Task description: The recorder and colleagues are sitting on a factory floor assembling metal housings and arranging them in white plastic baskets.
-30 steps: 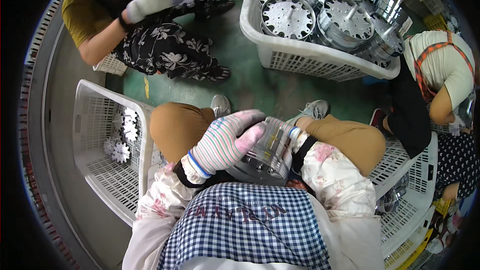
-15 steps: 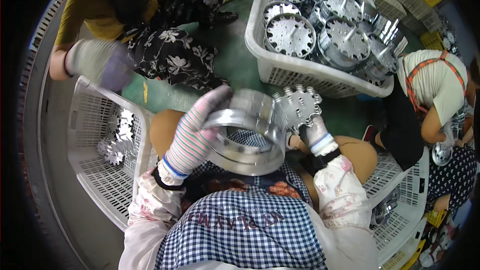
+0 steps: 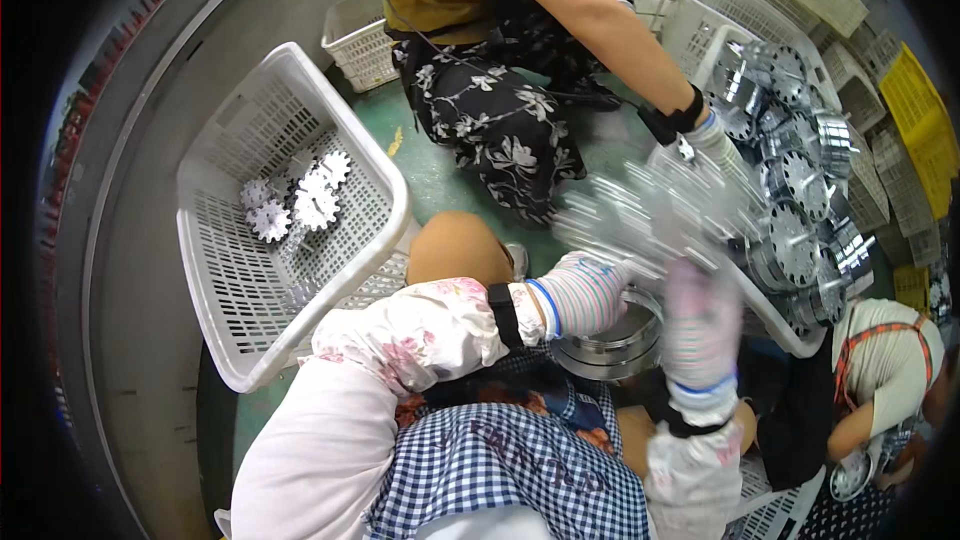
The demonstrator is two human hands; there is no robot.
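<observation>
At left, a white basket (image 3: 388, 190) holds toothed metal discs (image 3: 316, 202). The left hand (image 3: 588, 295) has its fingers closed on a shiny metal ring (image 3: 605, 358) above the lap. A motion-blurred metal piece (image 3: 640, 215) meets the right hand (image 3: 702, 315), whose finger closure I cannot tell. Near it is a co-worker's gloved hand (image 3: 728, 152), then metal drums (image 3: 793, 242) in a crate (image 3: 775, 325).

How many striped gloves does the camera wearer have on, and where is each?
2: one on the left hand, at the metal ring; one on the right hand, motion-blurred, at the blurred metal piece. Neither is hidden.
</observation>
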